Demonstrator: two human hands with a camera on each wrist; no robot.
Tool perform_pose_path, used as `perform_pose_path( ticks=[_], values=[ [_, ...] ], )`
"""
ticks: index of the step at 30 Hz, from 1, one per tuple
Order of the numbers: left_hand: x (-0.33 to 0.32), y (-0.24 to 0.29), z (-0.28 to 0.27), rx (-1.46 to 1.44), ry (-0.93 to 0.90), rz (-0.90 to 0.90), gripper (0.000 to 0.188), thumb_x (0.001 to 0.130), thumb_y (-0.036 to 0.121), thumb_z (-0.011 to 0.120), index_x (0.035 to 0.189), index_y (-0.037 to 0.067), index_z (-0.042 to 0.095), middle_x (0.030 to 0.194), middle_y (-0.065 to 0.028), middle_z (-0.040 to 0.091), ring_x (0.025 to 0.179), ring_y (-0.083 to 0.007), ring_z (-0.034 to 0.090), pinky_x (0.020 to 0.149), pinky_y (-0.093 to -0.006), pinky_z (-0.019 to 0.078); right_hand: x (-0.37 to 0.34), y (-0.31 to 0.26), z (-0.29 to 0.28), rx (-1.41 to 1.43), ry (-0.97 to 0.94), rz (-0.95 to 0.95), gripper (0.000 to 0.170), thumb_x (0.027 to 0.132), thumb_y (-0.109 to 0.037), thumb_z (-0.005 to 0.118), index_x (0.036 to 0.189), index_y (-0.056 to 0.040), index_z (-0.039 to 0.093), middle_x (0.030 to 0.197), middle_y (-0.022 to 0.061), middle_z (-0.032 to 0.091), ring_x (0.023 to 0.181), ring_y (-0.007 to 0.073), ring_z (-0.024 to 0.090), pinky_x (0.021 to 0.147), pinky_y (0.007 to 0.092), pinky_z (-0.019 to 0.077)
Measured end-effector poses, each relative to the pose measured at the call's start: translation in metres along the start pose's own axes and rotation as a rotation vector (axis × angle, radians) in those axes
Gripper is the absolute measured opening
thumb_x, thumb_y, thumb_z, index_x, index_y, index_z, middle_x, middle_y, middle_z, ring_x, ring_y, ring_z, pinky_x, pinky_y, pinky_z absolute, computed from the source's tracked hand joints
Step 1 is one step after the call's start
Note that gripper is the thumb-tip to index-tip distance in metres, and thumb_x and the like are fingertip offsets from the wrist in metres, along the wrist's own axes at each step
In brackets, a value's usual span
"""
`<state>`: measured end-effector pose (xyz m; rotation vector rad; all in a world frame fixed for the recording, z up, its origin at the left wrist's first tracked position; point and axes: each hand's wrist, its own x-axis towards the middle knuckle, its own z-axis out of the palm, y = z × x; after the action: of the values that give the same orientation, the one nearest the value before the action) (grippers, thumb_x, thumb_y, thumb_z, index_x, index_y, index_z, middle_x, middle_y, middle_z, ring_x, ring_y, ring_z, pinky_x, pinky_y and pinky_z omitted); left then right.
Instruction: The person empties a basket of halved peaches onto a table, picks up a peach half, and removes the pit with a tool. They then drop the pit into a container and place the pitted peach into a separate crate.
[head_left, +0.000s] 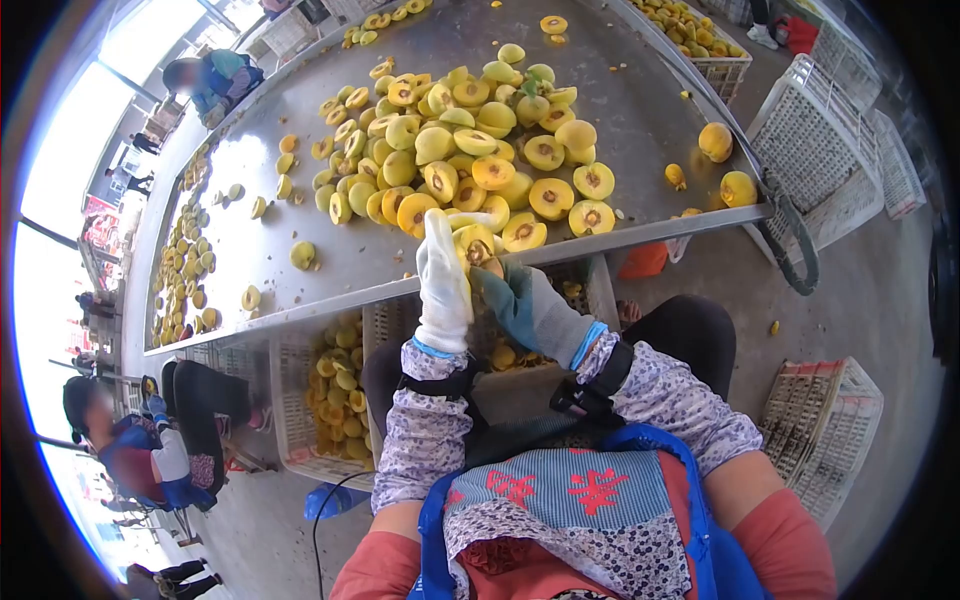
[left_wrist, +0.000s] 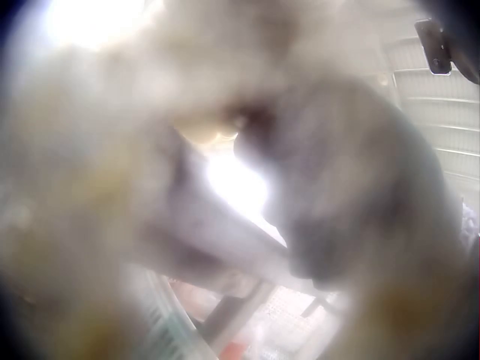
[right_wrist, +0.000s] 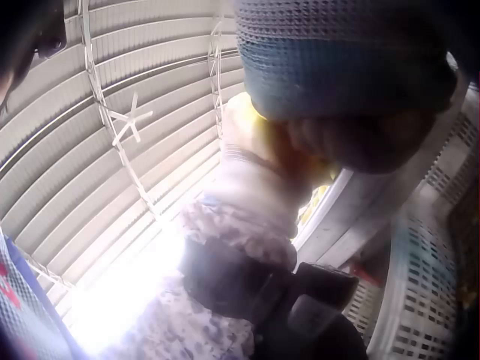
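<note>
My left hand (head_left: 443,285), in a white glove, holds a yellow peach half (head_left: 474,242) near the table's front edge, its fingers pointing up along the fruit's left side. Its cut face shows a brown middle. My right hand (head_left: 532,308), in a grey-blue glove, grips the lower right of the same fruit, where a brown patch shows at the fingertips. In the right wrist view the blue glove (right_wrist: 337,75) hides most of the fruit; the left wrist view is badly blurred. Just beyond both hands lies a heap of halved peaches (head_left: 435,145).
The metal table (head_left: 350,270) has a raised rim. More halves (head_left: 185,255) lie along its left side, whole fruit (head_left: 738,188) at the right corner. Below stands a crate (head_left: 290,400) of halves. White crates (head_left: 820,150) stand at the right. A person (head_left: 140,450) sits at the left.
</note>
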<state>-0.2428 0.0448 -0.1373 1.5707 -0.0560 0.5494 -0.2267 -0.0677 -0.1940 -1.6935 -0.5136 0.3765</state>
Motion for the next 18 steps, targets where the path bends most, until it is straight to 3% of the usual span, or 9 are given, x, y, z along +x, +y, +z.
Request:
perform_pose_path(
  ticks=[2,4,5,7,11,13,14,16,18],
  values=[
    [0.001,-0.003,-0.002,-0.074,0.027,-0.02,0.058,0.107,0.047,0.034,0.101,-0.001,0.066,0.085,-0.0059,0.067,0.073,-0.0116,0.06,0.068,-0.0237,0.0497,-0.001,0.006,0.001,-0.061,0.015,0.013,0.058,0.099,-0.053,0.048,0.096,0.0038,0.062,0.085,0.0283,0.066,0.084,0.0464,0.064,0.071,0.0502,0.0504],
    [0.007,-0.017,-0.015,-0.222,-0.001,-0.382,0.04,0.1,0.035,0.052,0.097,-0.003,0.063,0.079,-0.0097,0.066,0.066,-0.0185,0.061,0.062,-0.0292,0.0481,0.0,0.015,0.002,-0.134,0.024,-0.061,0.036,0.103,-0.031,0.051,0.109,0.0015,0.063,0.087,0.0133,0.069,0.077,0.0134,0.06,0.072,0.0328,0.0517],
    [0.007,-0.022,-0.019,-0.222,-0.005,-0.382,0.04,0.1,0.035,0.052,0.097,-0.003,0.063,0.079,-0.0097,0.066,0.066,-0.0185,0.061,0.062,-0.0292,0.0481,-0.001,0.015,0.001,-0.134,0.028,-0.061,0.036,0.103,-0.031,0.051,0.109,0.0015,0.063,0.087,0.0133,0.069,0.077,0.0134,0.06,0.072,0.0328,0.0517],
    [0.008,-0.022,-0.021,-0.05,-0.068,-0.298,0.068,0.103,0.057,0.036,0.089,-0.002,0.068,0.078,-0.008,0.065,0.064,-0.0153,0.058,0.06,-0.0267,0.0465,-0.003,0.01,0.001,-0.113,-0.006,0.004,0.035,0.103,-0.03,0.051,0.113,0.001,0.062,0.089,0.0134,0.07,0.081,0.0131,0.061,0.076,0.0312,0.052],
    [0.006,0.001,-0.012,-0.181,0.024,-0.521,0.056,0.106,0.045,0.038,0.099,-0.003,0.068,0.08,-0.0067,0.067,0.069,-0.0129,0.061,0.065,-0.0251,0.0503,0.001,0.021,0.013,0.058,0.012,-0.052,0.033,0.103,-0.029,0.051,0.115,0.0004,0.062,0.088,0.0118,0.07,0.081,0.0132,0.06,0.075,0.0311,0.0513],
    [0.004,-0.001,-0.01,0.038,-0.001,0.0,0.057,0.106,0.046,0.039,0.099,-0.002,0.068,0.08,-0.0065,0.067,0.066,-0.0127,0.061,0.063,-0.0255,0.0502,-0.001,0.008,0.007,0.101,-0.015,0.016,0.032,0.103,-0.027,0.051,0.115,-0.0001,0.063,0.088,0.0098,0.07,0.08,0.0138,0.06,0.074,0.0309,0.0507],
    [0.004,0.0,-0.01,0.038,0.002,0.0,0.057,0.106,0.046,0.039,0.099,-0.002,0.068,0.08,-0.0065,0.067,0.066,-0.0127,0.061,0.063,-0.0255,0.0502,-0.001,0.008,0.007,0.099,-0.018,0.016,0.032,0.103,-0.027,0.051,0.115,-0.0001,0.063,0.088,0.0098,0.07,0.08,0.0138,0.06,0.074,0.0309,0.0507],
    [0.003,0.002,-0.011,-0.21,0.069,-0.474,0.059,0.104,0.049,0.037,0.104,-0.004,0.063,0.077,-0.0082,0.066,0.065,-0.0148,0.058,0.062,-0.0263,0.0476,-0.001,0.01,0.007,-0.005,0.02,-0.1,0.032,0.103,-0.028,0.051,0.114,0.0001,0.063,0.086,0.0103,0.069,0.077,0.0137,0.059,0.072,0.0313,0.0506],
    [0.001,-0.002,-0.012,-0.141,0.029,-0.372,0.057,0.105,0.047,0.036,0.104,-0.004,0.063,0.077,-0.0074,0.066,0.065,-0.0143,0.058,0.062,-0.0263,0.0478,-0.002,0.007,0.004,-0.037,-0.002,-0.068,0.033,0.103,-0.029,0.051,0.114,-0.0001,0.063,0.087,0.0114,0.069,0.077,0.0141,0.06,0.072,0.0319,0.051]
  ],
)
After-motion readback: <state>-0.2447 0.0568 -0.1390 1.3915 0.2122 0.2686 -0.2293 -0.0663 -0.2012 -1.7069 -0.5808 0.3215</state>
